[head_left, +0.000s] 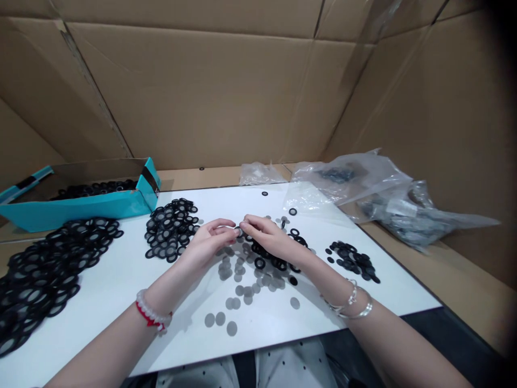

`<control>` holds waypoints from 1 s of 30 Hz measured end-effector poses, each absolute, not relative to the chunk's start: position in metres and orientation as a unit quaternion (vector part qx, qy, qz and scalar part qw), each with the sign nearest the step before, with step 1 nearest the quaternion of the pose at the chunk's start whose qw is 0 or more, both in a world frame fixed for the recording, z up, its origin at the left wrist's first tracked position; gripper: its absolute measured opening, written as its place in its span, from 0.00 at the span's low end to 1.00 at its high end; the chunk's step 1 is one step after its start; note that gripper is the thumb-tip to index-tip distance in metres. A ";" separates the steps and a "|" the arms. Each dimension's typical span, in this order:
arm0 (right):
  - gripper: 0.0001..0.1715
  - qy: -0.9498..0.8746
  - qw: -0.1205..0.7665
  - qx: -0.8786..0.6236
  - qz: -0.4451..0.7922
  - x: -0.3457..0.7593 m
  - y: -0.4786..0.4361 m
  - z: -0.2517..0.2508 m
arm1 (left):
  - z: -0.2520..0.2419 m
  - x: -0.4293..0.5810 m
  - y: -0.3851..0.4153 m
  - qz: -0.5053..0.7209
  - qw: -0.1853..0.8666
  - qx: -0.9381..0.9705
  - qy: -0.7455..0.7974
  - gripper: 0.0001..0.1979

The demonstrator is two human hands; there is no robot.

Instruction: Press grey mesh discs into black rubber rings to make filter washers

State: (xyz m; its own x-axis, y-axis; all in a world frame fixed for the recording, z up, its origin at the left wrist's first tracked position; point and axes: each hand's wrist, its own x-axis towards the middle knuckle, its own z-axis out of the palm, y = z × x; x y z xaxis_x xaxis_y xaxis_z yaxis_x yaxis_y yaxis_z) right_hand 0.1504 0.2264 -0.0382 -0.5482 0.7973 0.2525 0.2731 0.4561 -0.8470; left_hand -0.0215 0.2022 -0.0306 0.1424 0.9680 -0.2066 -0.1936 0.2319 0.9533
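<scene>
"Largest item?"
"One white tabletop (181,328), bearing loose heaps."

"Containers, by size?"
"One teal open box (81,212), back left, holding a low heap of black rings (97,188). Two clear bags at the right: the rear bag (375,171) with a dark cluster inside, the front bag (420,221) with greyish pieces, too indistinct to identify. One small crumpled bag (260,174), rear edge, contents unclear."

"Hands?"
"Left hand (210,241): thumb and fingers pinching one ring. Right hand (271,237): fingertips bunched just beside it; whether they grip anything, I cannot tell."

"Small items?"
"The pinched ring (238,232), between the hands, above scattered grey discs (231,328)."
</scene>
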 end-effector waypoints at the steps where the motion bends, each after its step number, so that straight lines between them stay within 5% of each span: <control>1: 0.19 -0.781 0.327 -0.337 0.412 0.150 0.227 -0.039 | -0.030 -0.022 0.202 0.446 0.645 0.422 0.455 0.16; 17: 0.18 -0.811 0.330 -0.364 0.318 0.147 0.221 -0.036 | -0.028 -0.019 0.204 0.465 0.573 0.463 0.491 0.13; 30: 0.18 -0.784 0.363 -0.355 0.356 0.143 0.222 -0.044 | -0.031 -0.022 0.205 0.463 0.638 0.402 0.466 0.19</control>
State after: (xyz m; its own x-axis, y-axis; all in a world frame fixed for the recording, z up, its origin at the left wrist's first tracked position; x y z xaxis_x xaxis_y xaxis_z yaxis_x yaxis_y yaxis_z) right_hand 0.1426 0.2225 -0.0436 -0.4843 0.8158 0.3162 0.2992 0.4941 -0.8163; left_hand -0.0218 0.2049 -0.0310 0.1372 0.9651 -0.2230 -0.2154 0.2488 0.9443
